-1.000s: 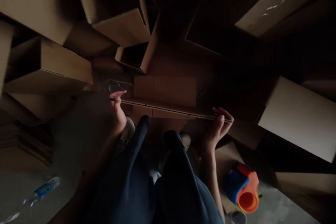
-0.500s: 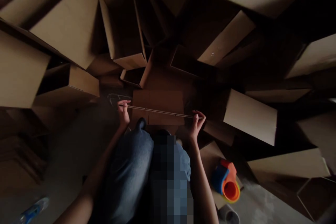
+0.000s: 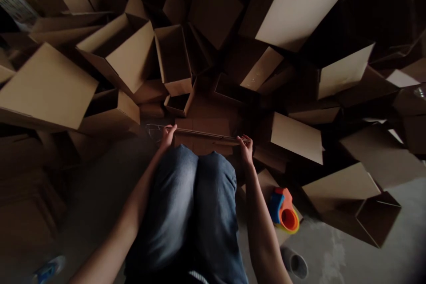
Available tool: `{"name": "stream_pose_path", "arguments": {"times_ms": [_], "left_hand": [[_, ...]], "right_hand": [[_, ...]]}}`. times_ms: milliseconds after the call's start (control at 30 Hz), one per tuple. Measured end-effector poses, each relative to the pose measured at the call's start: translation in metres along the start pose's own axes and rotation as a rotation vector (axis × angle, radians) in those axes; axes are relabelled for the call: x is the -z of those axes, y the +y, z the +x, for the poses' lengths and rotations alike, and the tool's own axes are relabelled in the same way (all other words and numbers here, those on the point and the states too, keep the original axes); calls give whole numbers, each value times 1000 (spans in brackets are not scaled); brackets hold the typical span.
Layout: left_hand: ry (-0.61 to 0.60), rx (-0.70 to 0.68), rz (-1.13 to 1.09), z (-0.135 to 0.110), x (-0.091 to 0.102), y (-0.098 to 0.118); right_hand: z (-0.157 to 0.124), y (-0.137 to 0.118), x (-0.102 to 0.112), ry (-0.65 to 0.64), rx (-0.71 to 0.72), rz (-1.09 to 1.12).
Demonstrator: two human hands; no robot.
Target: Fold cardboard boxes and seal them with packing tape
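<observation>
A flat folded cardboard box (image 3: 208,134) stretches between my two hands in front of my knees, seen nearly edge-on. My left hand (image 3: 168,135) grips its left end, thumb on top. At the right end, the fingers of my right hand (image 3: 245,145) are closed around the edge. Brown cardboard (image 3: 213,124) lies just beyond the held piece, partly hidden by it. A thin tangle of clear strips or wire (image 3: 153,130) is beside my left hand.
Open cardboard boxes (image 3: 173,57) crowd the far side and the right. An orange and blue tape dispenser (image 3: 286,213) stands right of my right arm, near a grey-white hollow roll (image 3: 296,264). Flat cardboard (image 3: 26,213) is stacked at left. A bottle (image 3: 48,270) lies lower left.
My view has shifted, showing more boxes around. Both hands still hold the cardboard, which has tilted slightly and shows more of its face. My hands appear closer together.
</observation>
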State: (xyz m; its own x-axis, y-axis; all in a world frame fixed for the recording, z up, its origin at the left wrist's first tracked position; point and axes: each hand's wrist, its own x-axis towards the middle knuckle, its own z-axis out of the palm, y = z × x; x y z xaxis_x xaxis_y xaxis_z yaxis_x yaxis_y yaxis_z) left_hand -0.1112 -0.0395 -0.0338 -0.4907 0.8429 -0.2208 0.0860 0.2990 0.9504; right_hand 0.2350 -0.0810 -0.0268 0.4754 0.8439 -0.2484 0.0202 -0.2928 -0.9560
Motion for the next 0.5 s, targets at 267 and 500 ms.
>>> {"name": "stream_pose_path", "arguments": {"times_ms": [267, 500], "left_hand": [[-144, 3, 66, -11, 15, -3], [-286, -30, 168, -9, 29, 7]], "right_hand": [[-18, 11, 9, 7, -45, -91], [0, -13, 21, -100, -25, -358]]}}
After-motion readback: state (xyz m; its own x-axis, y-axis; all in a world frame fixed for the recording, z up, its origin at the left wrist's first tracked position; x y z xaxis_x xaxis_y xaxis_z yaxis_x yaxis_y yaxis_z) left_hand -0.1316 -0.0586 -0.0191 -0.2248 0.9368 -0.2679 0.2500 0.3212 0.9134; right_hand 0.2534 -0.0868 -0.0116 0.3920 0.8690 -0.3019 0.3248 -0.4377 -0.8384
